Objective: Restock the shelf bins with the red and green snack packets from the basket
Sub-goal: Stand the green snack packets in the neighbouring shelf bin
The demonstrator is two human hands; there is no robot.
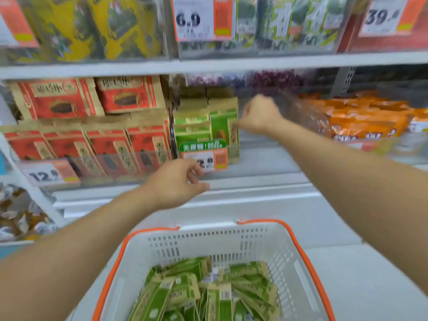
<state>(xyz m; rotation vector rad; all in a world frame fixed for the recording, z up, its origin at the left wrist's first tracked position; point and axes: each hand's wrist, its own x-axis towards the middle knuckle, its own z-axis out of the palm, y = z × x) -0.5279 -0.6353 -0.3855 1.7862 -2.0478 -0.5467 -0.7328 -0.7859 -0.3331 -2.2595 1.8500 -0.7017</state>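
Half the basket [208, 239] lies below frame.

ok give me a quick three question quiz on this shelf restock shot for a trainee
1. True or false: the white plastic basket with orange handles holds red packets.
2. Which hand is up at the standing green paper packets in the shelf bin: A left hand, B right hand?
3. Fill in: the red paper packets sit to the ___ of the green ones.

Key: 1 false, only green packets in the basket show; 2 B; 3 left.
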